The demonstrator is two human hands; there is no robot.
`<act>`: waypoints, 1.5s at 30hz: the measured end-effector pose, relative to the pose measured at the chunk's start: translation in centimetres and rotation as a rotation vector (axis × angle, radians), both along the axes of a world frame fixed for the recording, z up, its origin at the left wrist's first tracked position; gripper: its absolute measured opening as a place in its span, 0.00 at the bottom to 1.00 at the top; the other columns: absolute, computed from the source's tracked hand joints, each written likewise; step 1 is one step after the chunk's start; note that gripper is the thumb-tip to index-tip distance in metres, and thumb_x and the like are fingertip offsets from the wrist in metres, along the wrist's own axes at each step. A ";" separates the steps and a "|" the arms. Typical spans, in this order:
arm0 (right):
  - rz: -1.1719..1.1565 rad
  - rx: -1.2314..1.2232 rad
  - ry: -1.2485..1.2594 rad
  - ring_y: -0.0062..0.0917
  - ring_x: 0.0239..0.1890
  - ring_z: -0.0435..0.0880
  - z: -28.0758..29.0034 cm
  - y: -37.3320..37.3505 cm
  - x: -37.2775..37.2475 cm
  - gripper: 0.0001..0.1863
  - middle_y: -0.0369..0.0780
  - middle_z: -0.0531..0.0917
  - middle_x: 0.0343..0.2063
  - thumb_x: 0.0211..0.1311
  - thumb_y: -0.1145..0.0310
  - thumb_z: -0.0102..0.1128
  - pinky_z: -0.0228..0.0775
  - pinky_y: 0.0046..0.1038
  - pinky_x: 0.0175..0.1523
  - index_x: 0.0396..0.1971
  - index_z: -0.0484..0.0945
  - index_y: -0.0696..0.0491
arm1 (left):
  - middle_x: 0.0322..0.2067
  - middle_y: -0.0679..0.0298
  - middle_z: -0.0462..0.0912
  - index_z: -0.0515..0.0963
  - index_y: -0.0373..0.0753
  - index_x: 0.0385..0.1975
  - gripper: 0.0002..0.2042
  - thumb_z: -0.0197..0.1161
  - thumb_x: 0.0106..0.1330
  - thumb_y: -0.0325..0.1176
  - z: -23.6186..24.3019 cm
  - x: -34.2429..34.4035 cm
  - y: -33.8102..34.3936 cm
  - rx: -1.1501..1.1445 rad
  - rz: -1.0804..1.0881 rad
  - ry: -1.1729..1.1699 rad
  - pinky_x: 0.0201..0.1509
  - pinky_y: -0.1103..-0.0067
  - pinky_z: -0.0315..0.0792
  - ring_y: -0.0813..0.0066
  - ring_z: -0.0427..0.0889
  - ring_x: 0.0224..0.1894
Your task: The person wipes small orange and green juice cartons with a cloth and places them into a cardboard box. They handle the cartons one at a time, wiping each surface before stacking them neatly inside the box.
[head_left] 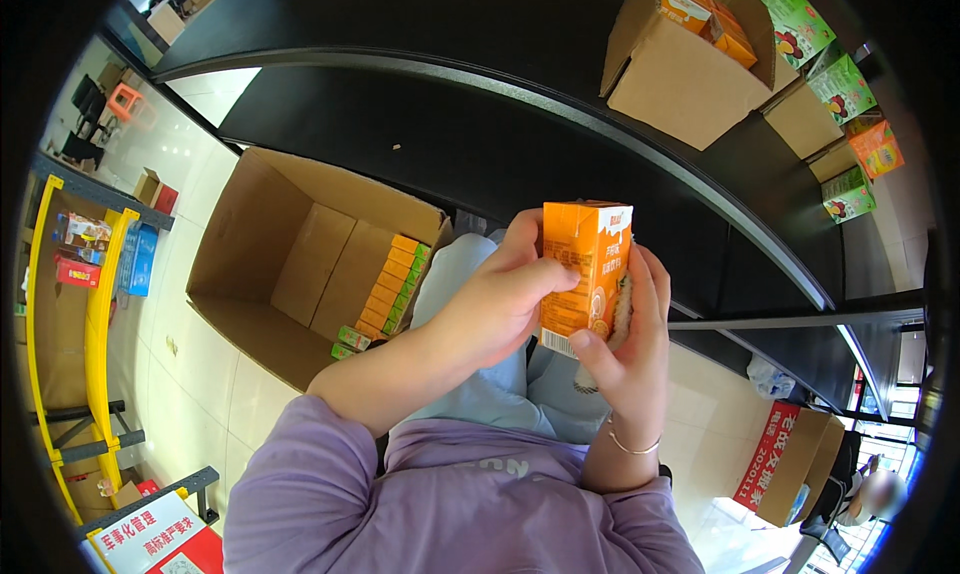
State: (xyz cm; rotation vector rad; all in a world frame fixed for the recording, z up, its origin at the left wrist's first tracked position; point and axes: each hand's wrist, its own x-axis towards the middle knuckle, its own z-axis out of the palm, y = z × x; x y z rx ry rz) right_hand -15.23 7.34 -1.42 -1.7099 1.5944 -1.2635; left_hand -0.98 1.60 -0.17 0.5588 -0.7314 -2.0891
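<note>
An orange drink carton (565, 304) with a white-marked side is held upright between my two hands in front of my lap. My left hand (512, 299) grips it from the left, the thumb lying across its front face. From the right, my right hand (637, 359) closes around the lower side, with its thumb near the bottom edge. Some fingers of both hands are hidden behind the carton. A pale, rough-textured thing (584, 380) shows just below the carton; I cannot make out what it is.
At my left stands an open cardboard box (250, 264) with a row of small orange and green cartons (395, 286) along its right side. Ahead is a black shelf (400, 124). A cardboard box (690, 104) of orange packs and several green cartons (843, 87) stand upper right.
</note>
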 end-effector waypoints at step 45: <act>0.188 0.146 -1.052 0.23 0.49 0.69 -2.4 0.6 1.0 0.32 0.42 0.68 0.46 0.51 0.59 0.50 0.61 0.24 0.53 0.54 0.54 0.60 | 0.47 0.61 0.60 0.49 0.41 0.52 0.30 0.58 0.51 0.23 -2.0 -1.5 1.3 -0.529 0.053 -0.287 0.52 0.74 0.59 0.71 0.61 0.52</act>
